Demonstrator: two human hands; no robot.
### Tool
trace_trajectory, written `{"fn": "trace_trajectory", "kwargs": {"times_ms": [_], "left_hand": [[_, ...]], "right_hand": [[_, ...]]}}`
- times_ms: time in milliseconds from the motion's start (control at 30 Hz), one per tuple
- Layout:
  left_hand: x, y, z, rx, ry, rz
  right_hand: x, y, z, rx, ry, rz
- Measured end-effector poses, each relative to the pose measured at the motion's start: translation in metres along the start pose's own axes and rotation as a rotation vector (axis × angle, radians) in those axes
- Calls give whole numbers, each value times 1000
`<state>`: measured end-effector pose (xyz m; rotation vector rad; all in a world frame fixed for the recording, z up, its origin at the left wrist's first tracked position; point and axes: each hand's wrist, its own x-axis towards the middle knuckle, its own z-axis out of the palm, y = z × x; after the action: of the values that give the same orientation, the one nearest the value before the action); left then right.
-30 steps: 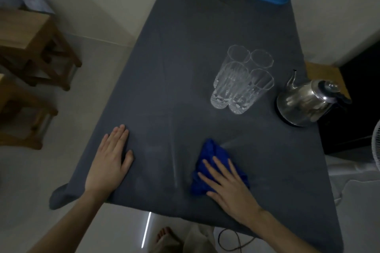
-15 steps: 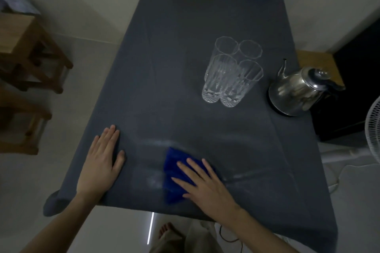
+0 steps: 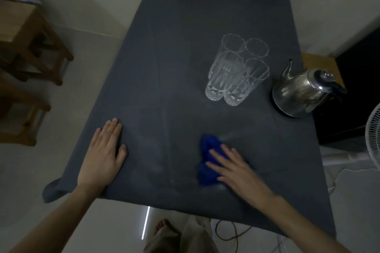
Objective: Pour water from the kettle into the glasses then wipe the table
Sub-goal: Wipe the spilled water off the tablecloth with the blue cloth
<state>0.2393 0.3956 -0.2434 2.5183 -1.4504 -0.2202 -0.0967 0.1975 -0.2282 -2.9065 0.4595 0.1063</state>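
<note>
The step in hand is judged to be the wipe. The right hand [image 3: 236,167] lies flat on the blue cloth [image 3: 208,160], fingers spread, pressing it to the bench [image 3: 185,26] near the front edge; its grip is open and closes round nothing. The left hand [image 3: 102,154] rests flat and open on the bench near the left corner, well apart from the cloth, its grip empty.

Four glasses [image 3: 236,72] stand upright in a tight cluster further back. The kettle [image 3: 302,92] stands right of them, near the right edge, spout toward the glasses. Whether the glasses hold water cannot be told in this light.

Faint pale streaks show on the dark cover between the hands.

To wipe well:
- Keep the palm flat so the cloth does not bunch.
- Hold the cover taut with the left hand; it can ruck.
- Work in overlapping passes toward the front edge.
- Stop each pass short of the glasses and kettle; both may tip if struck.
</note>
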Motion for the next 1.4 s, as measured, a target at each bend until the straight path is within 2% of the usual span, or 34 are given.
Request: {"fn": "trace_trajectory", "kwargs": {"times_ms": [100, 167, 267, 400, 567, 700, 800, 933, 1000, 1067, 1167, 1200, 1267, 1300, 1367, 1400], "left_hand": [[0, 0, -2, -9, 0, 5], [0, 0, -2, -21, 3, 0], [0, 0, -3, -40, 10, 1], [0, 1, -1, -49, 20, 9], [0, 0, 1, -48, 23, 10], [1, 0, 0, -41, 21, 9], [1, 1, -1, -31, 16, 6], [1, 1, 1, -32, 10, 3], [0, 2, 1, -34, 9, 4], [0, 2, 0, -37, 9, 5], [0, 2, -1, -43, 7, 7], [-1, 2, -1, -43, 9, 7], [-1, 2, -1, -40, 15, 6], [0, 2, 0, -38, 17, 7], [-1, 2, 1, -29, 21, 11], [-1, 1, 2, -26, 25, 14]], "right_hand": [[55, -77, 17, -50, 0, -286], [78, -110, 23, -41, -25, -317], [87, -105, 23, 4, 10, -251], [35, -33, 10, 21, 38, -171], [-58, 62, -19, -9, 18, 141], [-63, 70, -17, 12, -17, 209], [-40, 53, -2, 64, 33, 121], [8, -2, 4, 139, 114, -186], [34, -39, 8, 83, 100, -242], [48, -64, 12, 186, 117, -158], [39, -65, 18, 159, 123, -163], [30, -57, 16, 166, 129, -118], [3, -31, 2, 236, 103, 138], [-16, -9, 6, 264, 121, 184], [-59, 36, 5, 52, 91, 165], [-75, 51, 0, 48, 69, 247]]}}
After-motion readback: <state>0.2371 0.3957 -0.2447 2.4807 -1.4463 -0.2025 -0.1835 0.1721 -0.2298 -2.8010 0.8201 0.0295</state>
